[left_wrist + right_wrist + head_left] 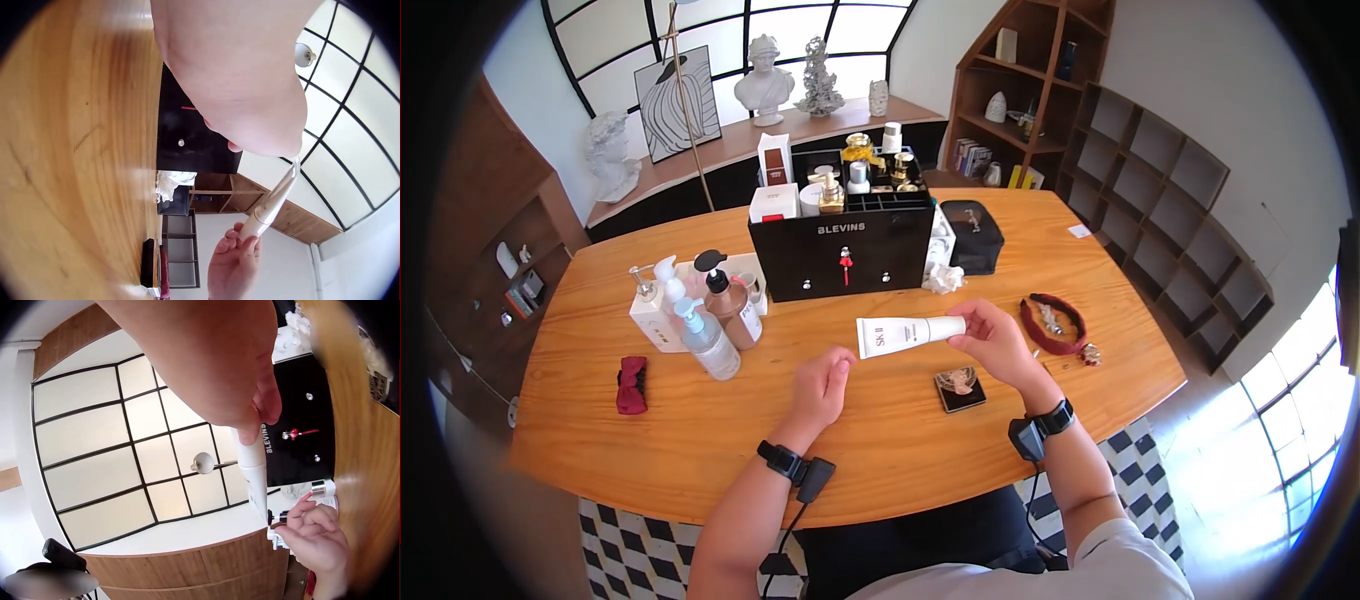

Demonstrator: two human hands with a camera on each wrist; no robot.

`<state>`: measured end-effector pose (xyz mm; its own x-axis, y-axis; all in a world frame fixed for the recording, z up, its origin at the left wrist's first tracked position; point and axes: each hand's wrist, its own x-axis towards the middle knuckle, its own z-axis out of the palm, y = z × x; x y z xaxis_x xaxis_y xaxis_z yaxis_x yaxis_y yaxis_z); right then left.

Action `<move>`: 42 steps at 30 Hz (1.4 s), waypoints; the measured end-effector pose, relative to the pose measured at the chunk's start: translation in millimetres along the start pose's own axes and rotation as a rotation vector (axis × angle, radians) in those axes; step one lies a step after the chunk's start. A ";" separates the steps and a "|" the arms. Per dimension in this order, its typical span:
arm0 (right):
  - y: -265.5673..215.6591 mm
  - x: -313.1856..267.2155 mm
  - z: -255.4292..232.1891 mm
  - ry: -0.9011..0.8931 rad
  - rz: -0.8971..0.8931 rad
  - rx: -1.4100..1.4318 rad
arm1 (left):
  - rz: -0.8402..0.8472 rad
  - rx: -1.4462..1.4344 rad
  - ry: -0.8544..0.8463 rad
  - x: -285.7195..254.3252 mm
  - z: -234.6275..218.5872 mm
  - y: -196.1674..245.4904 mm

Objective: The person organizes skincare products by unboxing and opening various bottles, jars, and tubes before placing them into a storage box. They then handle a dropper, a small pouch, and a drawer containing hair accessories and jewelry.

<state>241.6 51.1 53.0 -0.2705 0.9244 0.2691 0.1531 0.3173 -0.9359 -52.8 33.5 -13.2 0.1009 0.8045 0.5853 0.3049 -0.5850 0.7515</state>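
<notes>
We grip the white tube point(895, 336) in our right hand point(997, 345), long axis left-right, cap point(942, 327) rightward; our left hand point(820, 388) curls loosely.

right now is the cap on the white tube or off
On. The cap meets the white tube at a thin seam with no gap showing, and the right hand grips it at the capped end.
</notes>
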 end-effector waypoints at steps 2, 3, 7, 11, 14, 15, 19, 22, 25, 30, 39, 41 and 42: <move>20.0 1.5 13.2 0.007 -0.006 0.065 | -0.024 -0.055 0.022 -4.3 0.3 -11.1; 30.9 0.7 15.7 -0.010 0.017 0.088 | -0.037 -0.086 0.034 -5.5 1.9 -15.6; 41.3 -5.2 22.3 -0.060 0.118 0.151 | -0.115 -0.069 -0.026 -1.7 7.3 -5.3; 48.7 -6.7 26.2 -0.035 0.131 0.215 | -0.259 -0.275 -0.067 -3.6 11.1 -12.6; 46.4 -7.7 28.7 -0.040 0.138 0.211 | -0.437 -0.441 -0.089 -0.7 8.1 1.2; 46.4 -7.9 29.1 -0.041 0.138 0.198 | -0.454 -0.468 -0.101 -0.5 7.1 1.0; 53.5 -8.4 28.6 -0.054 0.132 0.230 | -0.415 -0.478 -0.129 -5.5 3.9 -12.0; 54.1 -8.8 29.3 -0.054 0.131 0.252 | -0.399 -0.467 -0.114 -6.8 3.6 -14.6; 51.2 -8.3 29.1 -0.057 0.135 0.263 | -0.393 -0.477 -0.107 -6.6 3.6 -16.0; 45.4 -8.7 27.5 -0.062 0.132 0.268 | -0.392 -0.458 -0.110 -3.1 5.2 -7.4; 46.5 -8.7 31.4 -0.036 0.126 0.369 | -0.549 -0.666 -0.280 -5.6 6.5 -7.9; 49.3 -8.3 33.6 0.040 0.039 0.221 | -0.560 -0.684 -0.309 -6.7 8.3 -8.3; 50.2 -8.5 34.5 0.077 -0.005 0.148 | -0.565 -0.680 -0.298 -6.8 9.2 -7.2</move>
<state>218.8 51.9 -4.1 -0.1961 0.9383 0.2850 0.0091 0.2924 -0.9563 -46.9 33.2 -25.4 0.3741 0.9262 0.0467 -0.2274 0.0428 0.9729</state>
